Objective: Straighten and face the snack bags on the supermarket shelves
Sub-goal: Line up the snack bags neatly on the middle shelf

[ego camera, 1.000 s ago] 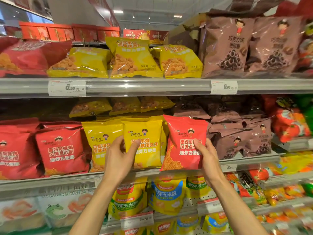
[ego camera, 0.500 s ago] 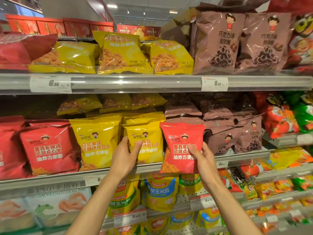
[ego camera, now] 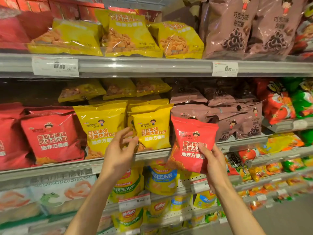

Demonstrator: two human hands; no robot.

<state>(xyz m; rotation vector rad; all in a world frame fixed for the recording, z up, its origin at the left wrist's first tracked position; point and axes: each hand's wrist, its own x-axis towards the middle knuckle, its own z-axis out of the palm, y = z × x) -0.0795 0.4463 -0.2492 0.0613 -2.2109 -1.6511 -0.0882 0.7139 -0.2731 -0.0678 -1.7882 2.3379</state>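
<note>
Before the middle shelf [ego camera: 152, 154], red snack bag [ego camera: 191, 143] (tilted) in right hand [ego camera: 214, 160].

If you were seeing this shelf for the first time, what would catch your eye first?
Probably the red bag held in the right hand in front of the middle shelf, off the shelf, before the brown bags. Next, the left hand reaching at the yellow bags standing mid-shelf, its fingers loosely curled.
</note>
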